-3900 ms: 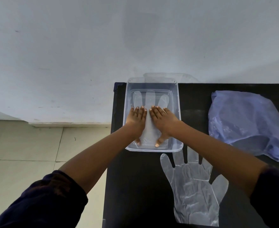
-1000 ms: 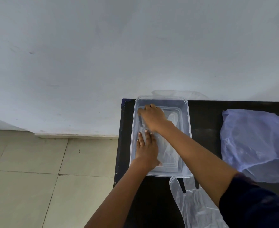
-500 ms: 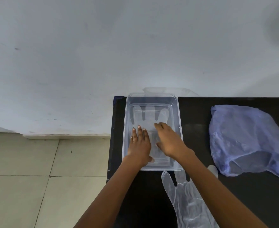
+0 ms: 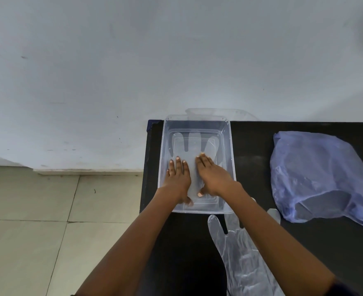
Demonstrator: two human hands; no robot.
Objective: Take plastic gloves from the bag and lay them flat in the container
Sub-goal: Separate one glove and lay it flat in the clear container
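Both your palms are down flat inside the clear container (image 4: 229,146), fingers straight and spread, pressing the plastic glove (image 4: 194,142) against the floor. Your left hand (image 4: 177,178) sits close to the left wall; your right hand (image 4: 211,176) sits beside it, a strip of glove between them. Beyond your fingertips the glove's fingers reach toward the far wall. Behind your right wrist a second glove (image 4: 240,259) lies on the black table (image 4: 251,157). Off to your right, well apart, sits the blue bag (image 4: 317,174).
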